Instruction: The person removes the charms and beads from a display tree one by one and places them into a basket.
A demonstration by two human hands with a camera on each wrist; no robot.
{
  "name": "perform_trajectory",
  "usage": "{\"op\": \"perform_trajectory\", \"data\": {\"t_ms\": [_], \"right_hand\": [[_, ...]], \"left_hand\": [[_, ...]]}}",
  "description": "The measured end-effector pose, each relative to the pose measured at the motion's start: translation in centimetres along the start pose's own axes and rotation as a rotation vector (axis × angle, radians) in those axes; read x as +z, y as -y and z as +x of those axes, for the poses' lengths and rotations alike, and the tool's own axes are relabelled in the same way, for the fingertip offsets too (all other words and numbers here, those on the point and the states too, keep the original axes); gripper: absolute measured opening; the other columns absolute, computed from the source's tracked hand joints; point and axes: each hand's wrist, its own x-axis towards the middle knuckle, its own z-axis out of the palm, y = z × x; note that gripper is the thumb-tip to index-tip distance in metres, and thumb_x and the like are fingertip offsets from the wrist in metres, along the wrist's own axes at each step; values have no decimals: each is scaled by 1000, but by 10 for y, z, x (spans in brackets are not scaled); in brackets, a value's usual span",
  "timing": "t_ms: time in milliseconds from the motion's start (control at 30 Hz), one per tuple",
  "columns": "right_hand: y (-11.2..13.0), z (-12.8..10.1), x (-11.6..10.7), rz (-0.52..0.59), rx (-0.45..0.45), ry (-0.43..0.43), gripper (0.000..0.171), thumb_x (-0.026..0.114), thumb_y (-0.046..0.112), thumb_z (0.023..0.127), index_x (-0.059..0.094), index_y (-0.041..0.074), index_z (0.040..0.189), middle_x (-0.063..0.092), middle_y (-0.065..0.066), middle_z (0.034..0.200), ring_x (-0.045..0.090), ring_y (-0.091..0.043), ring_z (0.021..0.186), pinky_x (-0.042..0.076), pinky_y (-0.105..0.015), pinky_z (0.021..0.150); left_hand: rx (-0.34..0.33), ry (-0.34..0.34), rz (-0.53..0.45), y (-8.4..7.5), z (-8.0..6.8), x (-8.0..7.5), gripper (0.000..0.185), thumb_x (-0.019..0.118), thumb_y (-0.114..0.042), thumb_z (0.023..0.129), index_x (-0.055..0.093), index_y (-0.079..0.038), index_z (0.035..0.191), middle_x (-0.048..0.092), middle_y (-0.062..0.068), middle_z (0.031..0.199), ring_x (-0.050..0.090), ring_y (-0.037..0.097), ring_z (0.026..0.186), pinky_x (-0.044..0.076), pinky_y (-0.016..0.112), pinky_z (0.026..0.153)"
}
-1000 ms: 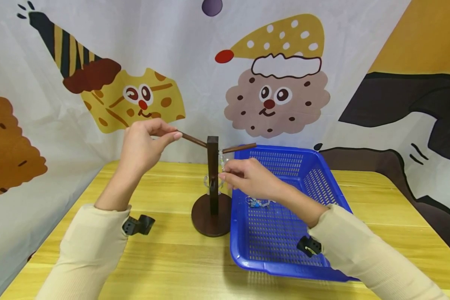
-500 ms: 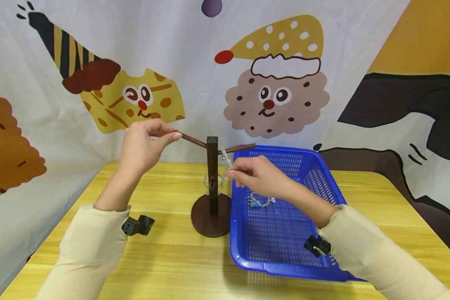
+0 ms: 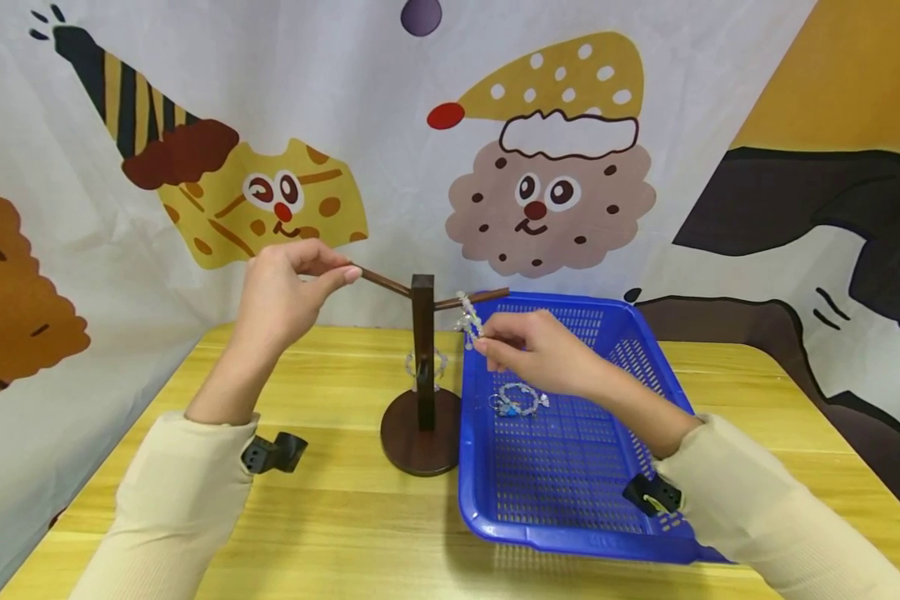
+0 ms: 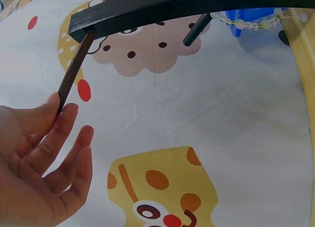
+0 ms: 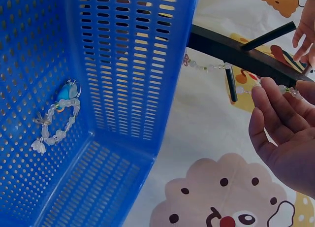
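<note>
A dark wooden stand (image 3: 422,350) with slanted pegs rises from a round base beside a blue basket (image 3: 645,367). My left hand (image 3: 348,271) pinches the tip of the left peg (image 4: 74,72). At the right peg (image 3: 483,296), my right hand (image 3: 483,340) pinches a clear bead bracelet (image 3: 467,317) that hangs from the peg; its beads (image 5: 290,90) run across my fingertips. A second clear bracelet (image 3: 425,365) hangs low on the post. Inside the basket lies a bracelet with a blue charm (image 3: 517,402), also in the right wrist view (image 5: 54,123).
The stand and basket sit on a yellow wooden table (image 3: 330,500). A cartoon-printed cloth (image 3: 555,183) hangs right behind them and down the left side. Small black cameras (image 3: 273,454) are strapped at both wrists.
My right hand has moved up and to the right, from beside the post out along the right peg, taking the clear bracelet with it. The left hand has kept its hold on the left peg.
</note>
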Motion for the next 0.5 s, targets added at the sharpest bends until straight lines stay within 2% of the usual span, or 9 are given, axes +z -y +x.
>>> {"op": "perform_trajectory", "data": {"t_ms": [267,500], "right_hand": [[-4,-5,-4,-15,-5,-16,13,56,9,91,61,9,80,58,8,67,56,-8,62,45,-28,58],[-6,-9,-10,-18,10,-17,14,54,12,93,60,12,79,59,8,67,56,-8,62,45,-29,57]], "left_hand": [[0,1,-6,0,0,0,20,67,-22,84,69,-2,85,68,15,88,58,27,85,31,34,66],[7,-2,-12,1,0,1,20,67,-22,84,69,-2,85,67,15,87,58,27,84,31,34,68]]}}
